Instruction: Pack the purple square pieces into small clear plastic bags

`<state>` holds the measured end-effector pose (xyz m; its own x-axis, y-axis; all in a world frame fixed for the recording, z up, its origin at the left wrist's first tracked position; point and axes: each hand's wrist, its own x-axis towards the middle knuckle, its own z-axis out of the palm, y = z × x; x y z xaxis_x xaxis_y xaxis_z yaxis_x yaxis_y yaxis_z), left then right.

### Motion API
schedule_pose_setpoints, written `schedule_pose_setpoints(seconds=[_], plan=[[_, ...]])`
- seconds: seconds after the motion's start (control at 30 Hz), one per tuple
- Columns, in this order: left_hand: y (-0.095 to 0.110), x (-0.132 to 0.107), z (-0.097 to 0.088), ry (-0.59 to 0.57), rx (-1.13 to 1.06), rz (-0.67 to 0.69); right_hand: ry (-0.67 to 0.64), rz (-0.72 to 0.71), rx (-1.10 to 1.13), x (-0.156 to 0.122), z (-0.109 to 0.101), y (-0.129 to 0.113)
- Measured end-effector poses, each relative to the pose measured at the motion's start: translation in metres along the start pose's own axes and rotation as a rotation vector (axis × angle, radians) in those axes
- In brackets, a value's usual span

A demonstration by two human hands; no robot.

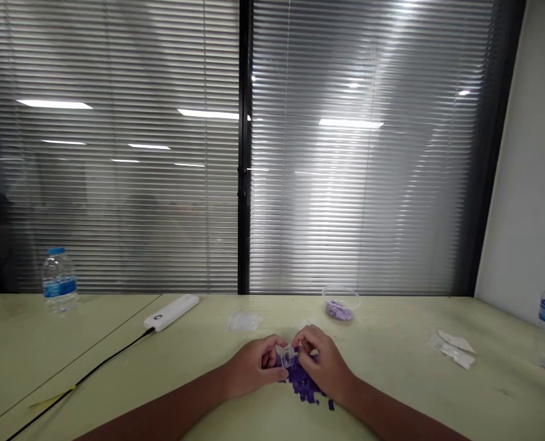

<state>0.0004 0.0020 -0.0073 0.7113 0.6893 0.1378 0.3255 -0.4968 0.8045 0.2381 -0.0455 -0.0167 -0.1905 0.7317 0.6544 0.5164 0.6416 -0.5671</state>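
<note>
Between my two hands is a small clear plastic bag (287,357), just above a heap of small purple paper pieces (303,383) on the table. The fingers of my left hand (256,366) are closed on the bag's left side. My right hand (323,361) pinches at its right edge, over the heap, and hides part of the pieces. Whether anything is inside the bag is too small to tell. A few purple pieces lie loose at the heap's near right side.
Behind my hands stands a clear round tub (341,299) with light purple bits. Flat clear bags (244,320) lie to its left, white packets (452,348) to the right. A white power bank (171,312) trails a black cable (102,370). Water bottles (59,282) stand at both sides.
</note>
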Motion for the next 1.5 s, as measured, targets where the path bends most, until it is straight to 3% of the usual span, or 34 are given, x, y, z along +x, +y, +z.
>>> schedule_pose_setpoints(seconds=[0.2,0.33,0.6,1.03,1.5], plan=[[0.000,0.000,0.000,0.000,-0.016,-0.006,-0.049,0.163,0.089,0.001,0.003,0.000],[0.000,0.001,-0.001,-0.012,-0.087,-0.020,-0.019,0.217,-0.034,0.002,0.005,0.007],[0.000,0.002,-0.001,-0.022,-0.126,-0.014,-0.102,0.116,-0.321,-0.002,0.014,0.009],[-0.002,0.002,-0.001,-0.010,-0.105,-0.008,-0.120,0.085,-0.335,-0.001,0.008,-0.004],[0.000,0.002,0.000,-0.021,-0.105,-0.010,-0.125,0.091,-0.304,-0.001,0.007,-0.003]])
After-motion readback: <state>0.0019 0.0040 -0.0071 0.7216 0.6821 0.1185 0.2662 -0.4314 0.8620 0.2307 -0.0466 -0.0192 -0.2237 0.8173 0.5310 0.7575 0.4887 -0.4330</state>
